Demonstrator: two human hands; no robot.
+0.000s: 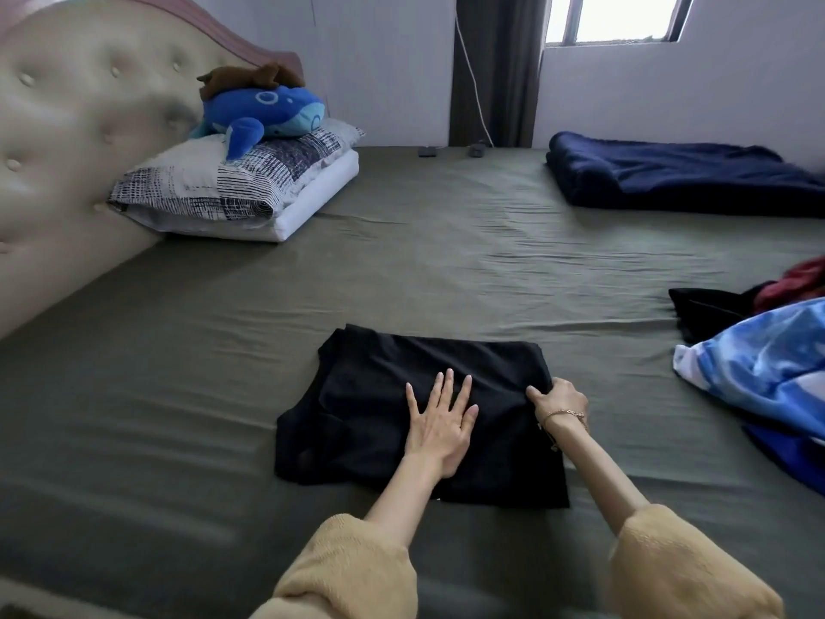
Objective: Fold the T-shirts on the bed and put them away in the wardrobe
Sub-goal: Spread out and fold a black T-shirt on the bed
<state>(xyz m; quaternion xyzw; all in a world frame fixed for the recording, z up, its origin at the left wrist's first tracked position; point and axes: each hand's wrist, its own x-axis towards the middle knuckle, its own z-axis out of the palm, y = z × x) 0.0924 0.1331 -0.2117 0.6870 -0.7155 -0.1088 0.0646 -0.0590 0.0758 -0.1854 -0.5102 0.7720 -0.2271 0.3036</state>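
A black T-shirt [366,408] lies partly folded on the olive-green bed sheet [446,261], near the front edge. My left hand [439,419] presses flat on its middle with the fingers spread. My right hand [560,402] pinches the shirt's right edge, fingers curled into the cloth. At the right edge of the bed lies a pile of more garments: a blue-and-white one [768,364], a black one [710,312] and a red one [799,281]. No wardrobe is in view.
A tufted beige headboard [67,140] stands at the left with stacked pillows [241,185] and a blue plush whale [263,116] on them. A folded navy blanket [683,176] lies at the far right. Behind it are a dark curtain [495,69] and a window.
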